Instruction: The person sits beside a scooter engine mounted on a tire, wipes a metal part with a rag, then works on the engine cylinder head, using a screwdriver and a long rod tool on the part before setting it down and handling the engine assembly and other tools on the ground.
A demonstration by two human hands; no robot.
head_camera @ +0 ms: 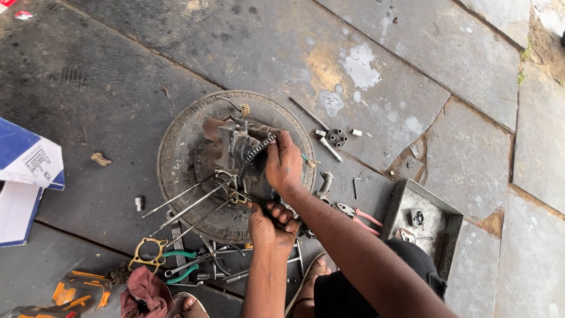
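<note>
Left hand: your left hand point(269, 225) is curled shut at the near rim of the round metal disc point(176, 147), gripping something too hidden to name.
Right hand: your right hand point(283, 165), just beyond it, closes on the coiled black spring point(253, 154).
Spring axis: it slants up and away from the long rods point(188, 206) toward your right hand.
Engine part: the grey casting point(232, 144) sits mid-disc, left of your right hand.

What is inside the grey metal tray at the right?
The tray holds a small round metal part and another small piece near its lower edge. The tray's near corner is covered by the person's dark clothing, so anything there cannot be seen.
</note>
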